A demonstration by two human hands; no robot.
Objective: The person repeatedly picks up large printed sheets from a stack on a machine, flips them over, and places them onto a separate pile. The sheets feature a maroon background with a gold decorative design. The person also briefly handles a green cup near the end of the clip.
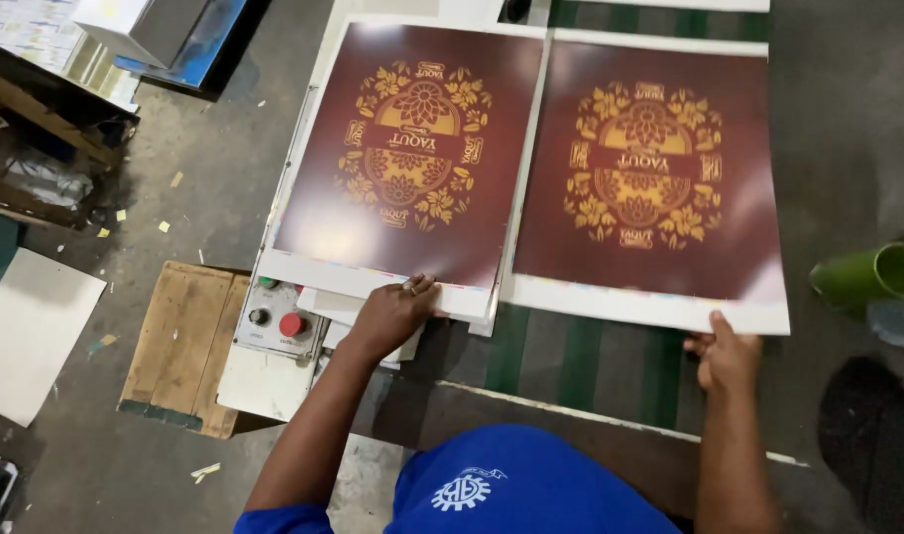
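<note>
We see a work surface with green and dark stripes (570,361), its near edge marked by a pale line. On it lie two large maroon printed sheets with gold floral ornament: the left sheet (412,158) tops a stack of white-edged sheets, the right sheet (649,178) rests just beside it, edges almost touching. Left of the surface, a grey concrete floor (205,188) carries a wooden board (180,341), a white card (27,331) and scattered paper scraps.

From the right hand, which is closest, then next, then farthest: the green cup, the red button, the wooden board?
From the right hand:
1. Green cup, just off to its right.
2. Red button, on the control box past the left hand.
3. Wooden board, far left on the floor.
</note>
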